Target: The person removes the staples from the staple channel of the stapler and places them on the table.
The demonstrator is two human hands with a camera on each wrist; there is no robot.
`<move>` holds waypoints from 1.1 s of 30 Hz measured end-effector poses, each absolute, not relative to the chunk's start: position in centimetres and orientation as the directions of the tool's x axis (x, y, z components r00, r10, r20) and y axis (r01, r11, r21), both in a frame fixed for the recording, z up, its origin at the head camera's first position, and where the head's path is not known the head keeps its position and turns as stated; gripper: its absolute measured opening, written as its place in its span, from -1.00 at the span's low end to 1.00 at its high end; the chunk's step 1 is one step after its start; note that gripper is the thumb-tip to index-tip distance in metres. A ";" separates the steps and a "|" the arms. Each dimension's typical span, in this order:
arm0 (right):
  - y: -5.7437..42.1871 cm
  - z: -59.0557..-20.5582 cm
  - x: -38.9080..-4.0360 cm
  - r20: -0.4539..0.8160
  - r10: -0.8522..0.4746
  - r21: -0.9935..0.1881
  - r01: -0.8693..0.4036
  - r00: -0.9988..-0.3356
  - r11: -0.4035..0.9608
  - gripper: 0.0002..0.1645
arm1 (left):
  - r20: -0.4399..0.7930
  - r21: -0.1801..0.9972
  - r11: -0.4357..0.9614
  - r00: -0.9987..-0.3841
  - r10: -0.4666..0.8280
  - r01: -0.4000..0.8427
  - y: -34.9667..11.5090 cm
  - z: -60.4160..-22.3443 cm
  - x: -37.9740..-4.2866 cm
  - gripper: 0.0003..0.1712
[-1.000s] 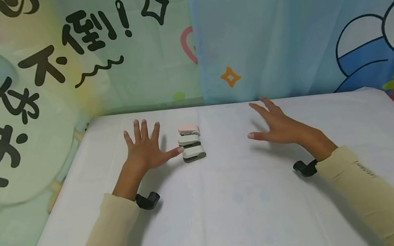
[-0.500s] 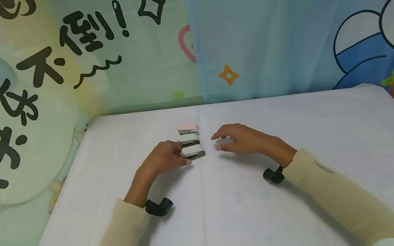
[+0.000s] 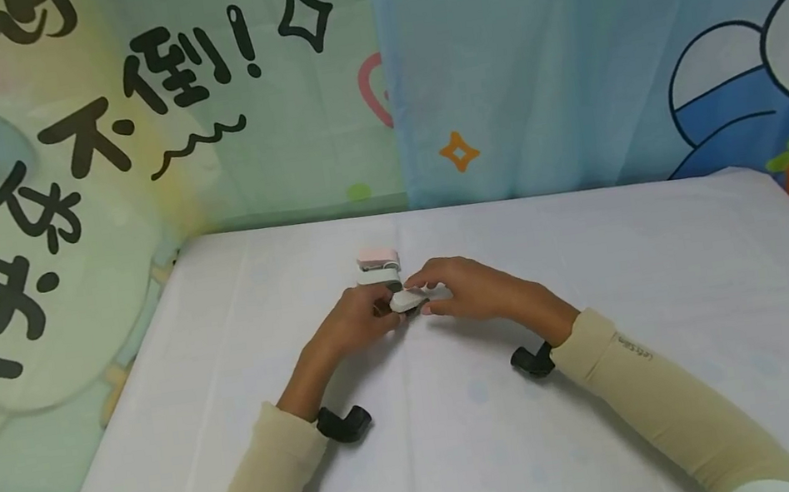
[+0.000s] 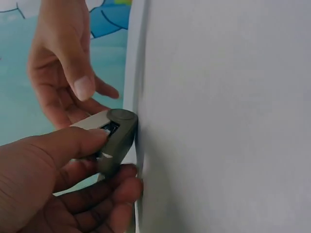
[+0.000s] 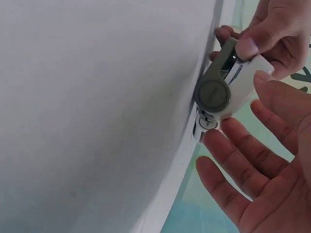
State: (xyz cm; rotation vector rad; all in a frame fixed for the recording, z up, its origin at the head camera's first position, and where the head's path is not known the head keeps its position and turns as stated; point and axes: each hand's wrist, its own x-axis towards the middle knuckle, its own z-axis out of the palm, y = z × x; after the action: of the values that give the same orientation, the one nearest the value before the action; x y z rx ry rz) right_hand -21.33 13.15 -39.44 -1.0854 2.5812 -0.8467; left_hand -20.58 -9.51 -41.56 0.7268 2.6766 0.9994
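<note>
In the head view, my left hand (image 3: 353, 319) pinches a small white and grey stapler (image 3: 408, 301) between thumb and fingers. The left wrist view shows that thumb pressed against the opening in the stapler's grey side (image 4: 121, 138). My right hand (image 3: 479, 288) reaches around the stapler's right end, its fingers loosely bent. In the right wrist view, its thumb tip overlaps the white part of the stapler (image 5: 245, 87); whether it touches is unclear. Just behind the hands lie another white stapler (image 3: 378, 277) and a pink one (image 3: 377, 257), side by side.
A white cloth covers the table (image 3: 422, 444). At its far edge hangs a printed curtain (image 3: 527, 59) with writing and cartoon figures. Each wrist wears a black camera, one on the left (image 3: 344, 425) and one on the right (image 3: 532, 361).
Both hands have come together from apart. My left hand has taken hold of the nearest stapler and turned it slightly rightward; my right hand has moved left to it.
</note>
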 end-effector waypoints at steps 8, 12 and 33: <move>14.0 -39.6 -21.2 0.019 -0.676 -0.557 -0.569 -0.737 0.605 -0.60 | 0.053 0.714 0.564 -0.835 0.547 0.415 -8.0 -41.8 -20.8 -0.93; 14.4 -39.2 -20.8 0.014 -0.659 -0.573 -0.546 -0.752 0.611 -0.74 | 0.033 0.741 0.531 -0.812 0.583 0.411 -7.4 -42.0 -20.7 -0.90; 16.0 -39.0 -19.8 0.041 -0.774 -0.700 -0.571 -0.632 0.429 -0.77 | -0.052 0.697 0.595 -0.800 0.597 0.399 -6.0 -42.7 -19.6 -0.76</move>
State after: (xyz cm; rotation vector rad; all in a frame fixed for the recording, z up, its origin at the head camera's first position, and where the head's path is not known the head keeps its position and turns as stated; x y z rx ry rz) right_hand -19.76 16.03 -39.03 -1.1627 2.3995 -1.0084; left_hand -19.57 -6.00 -42.66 0.8154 2.5458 1.0106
